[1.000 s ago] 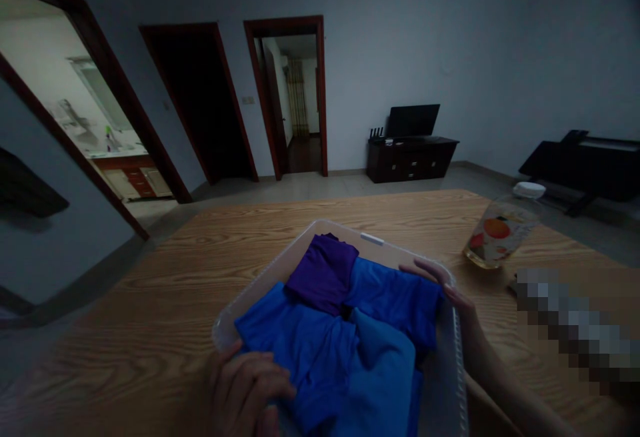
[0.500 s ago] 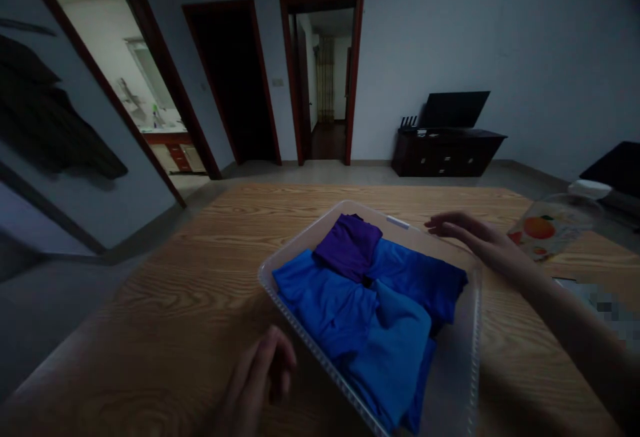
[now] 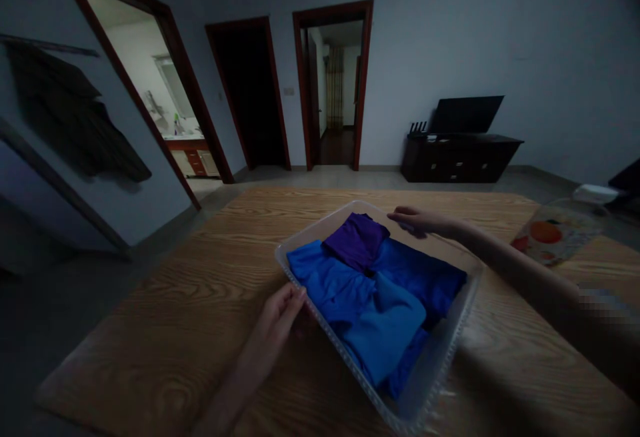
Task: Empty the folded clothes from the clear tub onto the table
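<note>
One table (image 3: 200,317) | one bin (image 3: 443,354) | one purple cloth (image 3: 356,240), several blue cloths (image 3: 390,320) | left grip (image 3: 280,310) pinches rim (image 3: 345,352) | right grip (image 3: 423,220) clasps rim

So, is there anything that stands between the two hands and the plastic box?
Nothing visible does. The left hand touches the left rim of the plastic box, and the right hand is at its far rim. The bottle is off to the right, not between them.

Smooth cloth (image 3: 387,324) with a slight sheen lies in a translucent plastic box (image 3: 449,350) on a wood-grained desk (image 3: 200,317), near a clear plastic bottle (image 3: 555,234).
</note>
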{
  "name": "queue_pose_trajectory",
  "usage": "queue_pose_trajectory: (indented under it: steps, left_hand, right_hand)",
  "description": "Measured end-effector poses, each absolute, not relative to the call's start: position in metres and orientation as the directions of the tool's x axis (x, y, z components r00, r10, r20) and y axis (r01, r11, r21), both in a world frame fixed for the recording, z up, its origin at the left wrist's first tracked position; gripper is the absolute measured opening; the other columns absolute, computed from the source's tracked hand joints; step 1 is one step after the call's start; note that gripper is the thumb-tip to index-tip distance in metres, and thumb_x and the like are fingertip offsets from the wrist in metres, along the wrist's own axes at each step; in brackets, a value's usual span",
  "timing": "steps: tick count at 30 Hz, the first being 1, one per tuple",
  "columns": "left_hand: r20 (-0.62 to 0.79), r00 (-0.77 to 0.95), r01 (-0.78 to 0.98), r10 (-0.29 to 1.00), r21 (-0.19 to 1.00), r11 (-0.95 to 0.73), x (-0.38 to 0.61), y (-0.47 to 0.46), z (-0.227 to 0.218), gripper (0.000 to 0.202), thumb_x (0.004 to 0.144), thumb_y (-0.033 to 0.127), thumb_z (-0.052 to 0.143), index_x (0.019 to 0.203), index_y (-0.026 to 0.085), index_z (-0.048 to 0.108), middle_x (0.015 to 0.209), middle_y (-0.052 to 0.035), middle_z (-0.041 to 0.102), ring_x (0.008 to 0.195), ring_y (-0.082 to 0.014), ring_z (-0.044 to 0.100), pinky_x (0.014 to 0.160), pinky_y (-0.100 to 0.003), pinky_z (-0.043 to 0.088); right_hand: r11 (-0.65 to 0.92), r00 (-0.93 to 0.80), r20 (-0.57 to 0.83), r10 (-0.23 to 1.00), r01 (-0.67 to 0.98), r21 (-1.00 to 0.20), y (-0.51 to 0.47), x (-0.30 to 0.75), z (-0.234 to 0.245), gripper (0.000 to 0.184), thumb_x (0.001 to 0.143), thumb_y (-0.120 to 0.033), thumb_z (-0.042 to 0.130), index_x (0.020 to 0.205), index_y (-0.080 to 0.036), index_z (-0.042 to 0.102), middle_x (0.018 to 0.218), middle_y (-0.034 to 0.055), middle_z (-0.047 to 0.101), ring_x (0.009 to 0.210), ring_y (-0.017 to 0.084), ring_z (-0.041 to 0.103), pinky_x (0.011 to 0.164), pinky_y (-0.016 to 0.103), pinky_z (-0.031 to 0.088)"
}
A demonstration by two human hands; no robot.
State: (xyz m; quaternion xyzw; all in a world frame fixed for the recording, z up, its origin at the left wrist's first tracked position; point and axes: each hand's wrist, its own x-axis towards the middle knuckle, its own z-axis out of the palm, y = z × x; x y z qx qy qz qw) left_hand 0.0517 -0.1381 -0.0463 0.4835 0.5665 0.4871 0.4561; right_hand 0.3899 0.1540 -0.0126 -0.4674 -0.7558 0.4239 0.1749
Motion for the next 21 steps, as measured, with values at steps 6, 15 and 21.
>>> queue_pose_trajectory:
  steps: [6, 15, 21]
  left_hand:
    - [0.101, 0.001, 0.296, 0.995, 0.95, -0.096, 0.019, -0.048, -0.016, 0.065, 0.078, 0.083, 0.072, 0.079, 0.021, 0.057, 0.072, 0.0011, 0.056, 0.066, -0.0153, 0.057, 0.054, -0.026, 0.054]
    - [0.28, 0.194, 0.46, 0.94, 0.821, -0.339, -0.009, 0.089, 0.036, 0.05, 0.086, 0.068, 0.074, 0.09, 0.02, 0.058, 0.09, -0.0035, 0.06, 0.083, -0.018, 0.06, 0.06, -0.026, 0.059]
    - [0.339, 0.204, 0.5, 0.918, 0.771, -0.396, -0.011, 0.127, 0.024, 0.045, 0.091, 0.063, 0.071, 0.088, 0.02, 0.057, 0.09, -0.0042, 0.063, 0.082, -0.0175, 0.061, 0.064, -0.026, 0.056]
  right_hand:
    - [0.122, -0.277, -0.041, 0.96, 0.548, -0.828, 0.162, 0.395, -0.016, 0.067, 0.081, -0.088, 0.068, 0.076, -0.024, 0.05, 0.057, -0.0042, 0.042, 0.042, 0.009, 0.035, 0.039, 0.026, 0.023]
    - [0.313, 0.001, 0.368, 0.93, 0.523, -0.793, 0.199, 0.409, 0.024, 0.05, 0.096, -0.072, 0.055, 0.079, -0.026, 0.044, 0.06, -0.0006, 0.049, 0.052, 0.016, 0.049, 0.047, 0.028, 0.034]
    - [0.388, -0.129, 0.383, 0.915, 0.542, -0.746, 0.202, 0.42, 0.023, 0.035, 0.085, -0.047, 0.074, 0.086, -0.025, 0.046, 0.069, -0.0028, 0.058, 0.058, 0.015, 0.056, 0.053, 0.026, 0.041]
